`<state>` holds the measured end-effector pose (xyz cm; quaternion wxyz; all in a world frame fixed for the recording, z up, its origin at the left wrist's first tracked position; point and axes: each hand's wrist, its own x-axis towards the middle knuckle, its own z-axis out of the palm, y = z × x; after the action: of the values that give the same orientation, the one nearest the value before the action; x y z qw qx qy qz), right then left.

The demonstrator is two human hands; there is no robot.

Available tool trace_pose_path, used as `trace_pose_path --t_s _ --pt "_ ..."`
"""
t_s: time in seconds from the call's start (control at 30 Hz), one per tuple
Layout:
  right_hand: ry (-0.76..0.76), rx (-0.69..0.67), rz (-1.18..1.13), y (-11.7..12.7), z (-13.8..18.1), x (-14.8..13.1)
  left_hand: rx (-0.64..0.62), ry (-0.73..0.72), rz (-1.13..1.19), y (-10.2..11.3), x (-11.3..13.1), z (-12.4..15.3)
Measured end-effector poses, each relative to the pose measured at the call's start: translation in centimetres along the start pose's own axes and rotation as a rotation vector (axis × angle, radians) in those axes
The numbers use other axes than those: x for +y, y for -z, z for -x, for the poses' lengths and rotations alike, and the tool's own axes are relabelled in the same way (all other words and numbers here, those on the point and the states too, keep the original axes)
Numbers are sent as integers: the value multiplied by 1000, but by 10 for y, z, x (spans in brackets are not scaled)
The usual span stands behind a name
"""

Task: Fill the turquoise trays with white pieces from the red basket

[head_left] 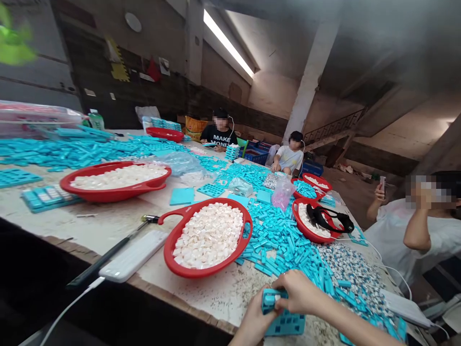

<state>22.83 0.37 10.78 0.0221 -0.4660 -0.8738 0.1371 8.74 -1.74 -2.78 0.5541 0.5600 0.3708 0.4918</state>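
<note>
**Hands (275,300) clench a blue mold (286,323) at the near edge of the desk (216,298)**

Both hands are closed on the mold, gripping it from either side. At its upper corner, a small white piece (277,298) shows between the fingers. The mold is held low over the desk, right against a wide spread of loose blue strips (277,245). A speckled heap of small white-and-blue bits (355,278) lies to the right of the strips.

Ahead and to the left, a red tray (172,250) is piled with white pieces. A second red tray (90,193) sits farther left, also full of white pieces. Nearer the desk edge lie a white power bank (133,255) with its cable (68,312) and a black-handled tool (108,252). A third red tray (317,235) carries a black strap (329,218).

Two seated people (219,134) (290,156) are at the far end. Another person (406,235) at the right holds up a phone (382,183).
</note>
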Motion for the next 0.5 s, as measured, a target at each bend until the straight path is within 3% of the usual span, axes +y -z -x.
trace_pose_path --t_s 0.17,0.27,0.4,0.5 --pt "32 -110 -176 3 -14 17 61 71 -41 3 -3 -5" --pt "46 -105 -379 -1 -11 27 58 88 -89 5 -1 -7" --pt "-42 97 -598 -14 6 48 58 8 -111 4 4 -8" --pt "-221 326 -566 -23 25 85 97 -17 -105 3 8 -6"
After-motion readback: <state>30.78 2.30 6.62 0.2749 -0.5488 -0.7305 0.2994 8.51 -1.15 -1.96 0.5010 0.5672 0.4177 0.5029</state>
